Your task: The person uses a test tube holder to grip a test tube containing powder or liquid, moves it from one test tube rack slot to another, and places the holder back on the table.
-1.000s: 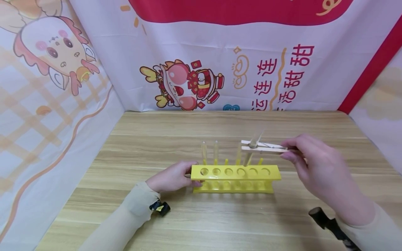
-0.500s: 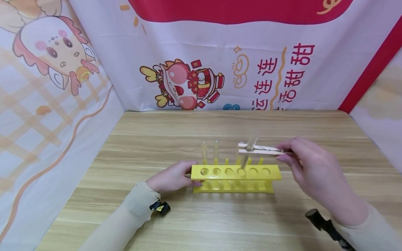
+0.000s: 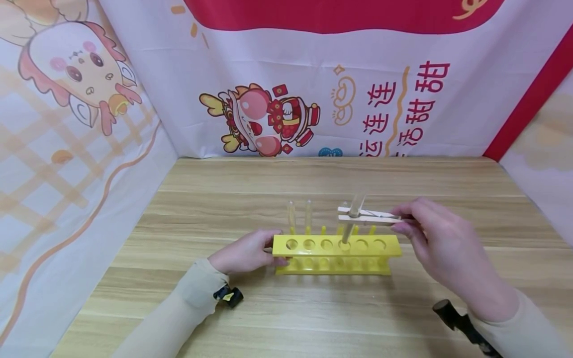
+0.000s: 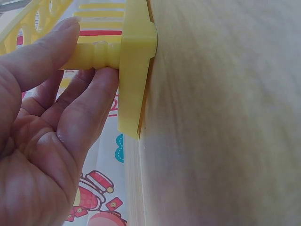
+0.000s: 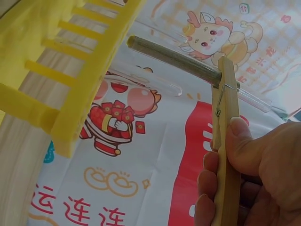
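Note:
My left hand [image 3: 248, 252] grips the left end post of a yellow test tube rack [image 3: 335, 245]. In the left wrist view, the thumb and fingers [image 4: 89, 106] close around that post. My right hand [image 3: 447, 248] holds a wooden test tube clamp [image 3: 371, 215], the thumb pressing along its side. A glass test tube [image 5: 176, 60] with grey-brown contents is pinched in the clamp's jaws. It leans in the head view, its lower end at the fourth hole from the left. Whether the tip is inside the hole, I cannot tell.
Clear test tubes [image 3: 309, 217] stand on pegs along the rack's back; another [image 5: 164, 84] shows in the right wrist view. The rack rests on a wood-grain table [image 3: 233, 199]. A printed cloth [image 3: 268, 54] hangs behind the table's far edge.
My right hand has moved left and slightly down with the clamp and tube. The tube's lower end has come from above the rack's back edge to the fourth hole. My left hand stays put.

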The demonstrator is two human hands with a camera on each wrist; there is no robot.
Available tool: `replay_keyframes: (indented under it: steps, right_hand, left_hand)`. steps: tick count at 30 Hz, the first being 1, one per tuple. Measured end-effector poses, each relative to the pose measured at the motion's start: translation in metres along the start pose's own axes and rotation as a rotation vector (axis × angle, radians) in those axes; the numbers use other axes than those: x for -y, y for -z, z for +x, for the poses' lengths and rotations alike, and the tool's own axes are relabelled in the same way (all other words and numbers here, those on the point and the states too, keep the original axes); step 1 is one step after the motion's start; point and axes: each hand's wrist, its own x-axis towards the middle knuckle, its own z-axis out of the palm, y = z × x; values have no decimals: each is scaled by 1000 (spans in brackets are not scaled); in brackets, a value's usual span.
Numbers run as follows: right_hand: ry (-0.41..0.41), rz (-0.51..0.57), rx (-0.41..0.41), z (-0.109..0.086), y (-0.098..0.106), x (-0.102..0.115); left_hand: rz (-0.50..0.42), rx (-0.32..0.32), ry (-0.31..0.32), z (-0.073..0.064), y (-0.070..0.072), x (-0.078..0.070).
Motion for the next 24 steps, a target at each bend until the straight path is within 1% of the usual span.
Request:
replay_keyframes:
  steps: [6, 13, 17, 24]
  right_hand:
    - [2, 27, -1, -3, -4, -1]
    - [-2, 17, 5, -7, -11, -3]
    - [10, 45, -3, -10, -16, -5]
    - [-29, 32, 37, -14, -23, -4]
  left_hand:
    - [-6, 2, 0, 0, 0, -1]
    - [-5, 4, 2, 0, 0, 0]
    - [-3, 5, 2, 0, 0, -1]
    - [-3, 5, 5, -1, 0, -1]
